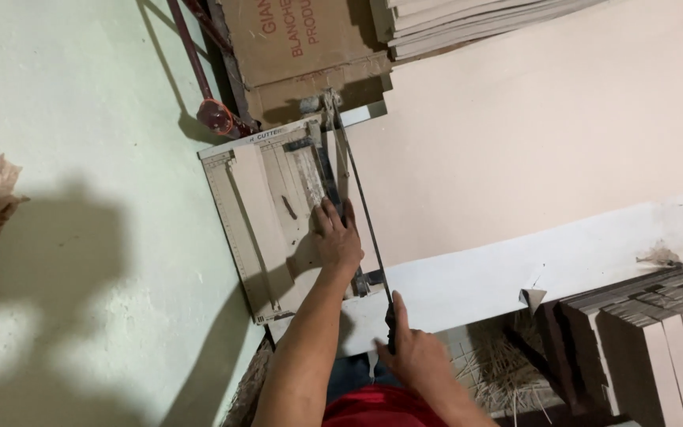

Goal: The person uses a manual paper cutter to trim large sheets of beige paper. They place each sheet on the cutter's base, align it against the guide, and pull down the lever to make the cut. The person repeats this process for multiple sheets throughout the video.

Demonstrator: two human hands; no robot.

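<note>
The left hand [335, 233] lies flat, fingers spread, on a beige sheet [262, 198] on the paper cutter [235, 237]. The right hand [411, 352] grips the cutter's blade handle [390, 320], hiding its end. Beyond the cutter stands a brown printed carton [302, 39], cut off above; a pale green wall [81, 198] lies left.
</note>
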